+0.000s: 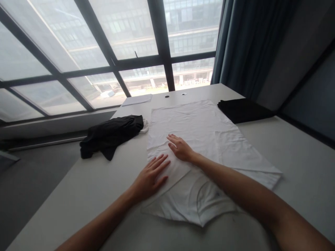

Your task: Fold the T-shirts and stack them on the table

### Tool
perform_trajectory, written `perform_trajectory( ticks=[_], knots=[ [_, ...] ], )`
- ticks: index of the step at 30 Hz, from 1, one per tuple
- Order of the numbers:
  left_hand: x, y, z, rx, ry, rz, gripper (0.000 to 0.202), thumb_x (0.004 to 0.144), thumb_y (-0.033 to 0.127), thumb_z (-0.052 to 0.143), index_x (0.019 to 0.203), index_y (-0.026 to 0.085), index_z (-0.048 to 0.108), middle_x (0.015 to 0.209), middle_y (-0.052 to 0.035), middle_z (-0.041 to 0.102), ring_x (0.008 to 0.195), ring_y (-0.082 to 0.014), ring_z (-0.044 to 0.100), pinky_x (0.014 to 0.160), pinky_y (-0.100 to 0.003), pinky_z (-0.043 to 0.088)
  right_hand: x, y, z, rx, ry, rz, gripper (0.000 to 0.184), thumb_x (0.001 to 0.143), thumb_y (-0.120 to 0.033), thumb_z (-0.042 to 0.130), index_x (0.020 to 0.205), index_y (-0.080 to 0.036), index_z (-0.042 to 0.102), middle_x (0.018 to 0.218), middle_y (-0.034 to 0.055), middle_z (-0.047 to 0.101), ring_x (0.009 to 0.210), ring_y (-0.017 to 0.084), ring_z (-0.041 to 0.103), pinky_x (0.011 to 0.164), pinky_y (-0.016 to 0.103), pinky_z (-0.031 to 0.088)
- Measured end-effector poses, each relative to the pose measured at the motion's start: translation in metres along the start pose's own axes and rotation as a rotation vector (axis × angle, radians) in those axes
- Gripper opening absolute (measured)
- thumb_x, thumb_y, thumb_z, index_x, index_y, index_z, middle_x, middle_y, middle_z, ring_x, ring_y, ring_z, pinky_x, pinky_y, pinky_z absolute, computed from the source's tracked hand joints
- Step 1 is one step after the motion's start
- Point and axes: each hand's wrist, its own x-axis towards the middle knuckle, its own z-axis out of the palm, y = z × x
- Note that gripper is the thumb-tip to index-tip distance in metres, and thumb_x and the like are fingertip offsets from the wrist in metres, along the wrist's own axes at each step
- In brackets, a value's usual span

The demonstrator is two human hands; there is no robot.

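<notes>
a crumpled black garment (111,136) lies at the left edge of a white table (300,167), partly hanging over the side, with a bit of white cloth showing at its right end. behind it, near the window (104,52), rests a sheet of paper (137,99).

the person's left hand (150,176) is open and flat, palm down, fingers spread, pressing the near left part of a white t-shirt (206,136) where the left side of the cloth is folded inward. the t-shirt is spread out flat in the middle of the table, its collar toward the person and its hem toward the window.

just beyond and to the right of the left hand, the right hand (180,148) is likewise open and flat on the same fold, gripping nothing, its forearm crossing the shirt from the lower right.

a folded black garment (243,109) sits at the far right of the table, just beside the shirt's far corner. a dark curtain (246,45) hangs in the corner behind it.
</notes>
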Motion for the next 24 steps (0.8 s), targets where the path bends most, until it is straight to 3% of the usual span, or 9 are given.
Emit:
perform_trajectory(
  ticks=[4, 6, 9, 11, 14, 18, 21, 24],
  knots=[
    [0.001, -0.005, 0.003, 0.02, -0.038, 0.007, 0.058, 0.103, 0.044, 0.044, 0.158, 0.032, 0.028, 0.164, -0.0036, 0.026, 0.151, -0.0305, 0.023, 0.122, -0.054, 0.022, 0.017, -0.005, -0.051, 0.288, 0.276, 0.087, 0.046, 0.103, -0.031, 0.037, 0.134, -0.006, 0.06, 0.137, 0.0169, 0.062, 0.131, 0.019, 0.055, 0.113, 0.035, 0.039],
    [0.001, -0.007, 0.006, 0.042, -0.094, 0.021, 0.06, 0.102, 0.049, 0.045, 0.158, 0.035, 0.028, 0.166, -0.0017, 0.021, 0.152, -0.0316, 0.019, 0.122, -0.056, 0.02, 0.019, -0.008, -0.084, 0.362, 0.367, 0.065, 0.041, 0.1, -0.027, 0.042, 0.129, -0.009, 0.063, 0.134, 0.0135, 0.065, 0.127, 0.019, 0.059, 0.113, 0.036, 0.04],
    [0.0, -0.009, 0.008, 0.055, -0.129, 0.028, 0.061, 0.102, 0.051, 0.045, 0.158, 0.037, 0.026, 0.167, -0.0007, 0.017, 0.152, -0.0313, 0.018, 0.122, -0.055, 0.017, 0.013, -0.014, -0.124, 0.379, 0.435, 0.052, 0.036, 0.094, -0.022, 0.049, 0.124, -0.013, 0.068, 0.131, 0.0086, 0.068, 0.124, 0.02, 0.06, 0.112, 0.04, 0.041],
    [0.0, -0.008, 0.007, 0.057, -0.126, 0.023, 0.06, 0.102, 0.05, 0.045, 0.158, 0.037, 0.026, 0.167, -0.0014, 0.017, 0.152, -0.0311, 0.018, 0.122, -0.055, 0.018, 0.006, -0.015, -0.138, 0.366, 0.429, 0.068, 0.034, 0.092, -0.02, 0.051, 0.119, -0.012, 0.07, 0.126, 0.0094, 0.07, 0.12, 0.022, 0.063, 0.111, 0.044, 0.042],
    [0.001, -0.005, 0.004, 0.042, -0.11, 0.023, 0.061, 0.101, 0.047, 0.048, 0.158, 0.035, 0.029, 0.165, -0.0032, 0.021, 0.152, -0.0319, 0.02, 0.121, -0.056, 0.02, -0.001, -0.013, -0.142, 0.337, 0.402, 0.081, 0.033, 0.09, -0.018, 0.051, 0.114, -0.01, 0.072, 0.119, 0.0107, 0.073, 0.115, 0.024, 0.065, 0.108, 0.045, 0.046],
    [0.004, 0.002, -0.004, -0.005, -0.066, 0.048, 0.057, 0.101, 0.041, 0.048, 0.156, 0.033, 0.034, 0.163, -0.004, 0.029, 0.15, -0.0303, 0.025, 0.122, -0.055, 0.02, -0.001, -0.009, -0.131, 0.238, 0.345, 0.05, 0.033, 0.091, -0.017, 0.051, 0.115, -0.014, 0.073, 0.12, 0.0094, 0.073, 0.115, 0.023, 0.065, 0.106, 0.042, 0.047],
    [0.004, 0.006, -0.007, -0.024, -0.1, 0.102, 0.058, 0.102, 0.043, 0.048, 0.157, 0.034, 0.031, 0.164, -0.0029, 0.025, 0.151, -0.0292, 0.022, 0.122, -0.054, 0.019, -0.001, -0.009, -0.111, 0.082, 0.253, -0.018, 0.036, 0.093, -0.02, 0.049, 0.124, -0.014, 0.069, 0.128, 0.0115, 0.069, 0.125, 0.023, 0.06, 0.112, 0.041, 0.042],
    [0.003, 0.008, -0.007, -0.029, -0.163, 0.144, 0.062, 0.101, 0.048, 0.05, 0.158, 0.037, 0.028, 0.165, -0.0013, 0.021, 0.152, -0.0311, 0.019, 0.122, -0.056, 0.017, -0.006, -0.009, -0.078, -0.098, 0.097, -0.093, 0.049, 0.098, -0.025, 0.043, 0.146, -0.016, 0.05, 0.151, 0.012, 0.05, 0.143, 0.025, 0.04, 0.12, 0.051, 0.027]
  ],
)
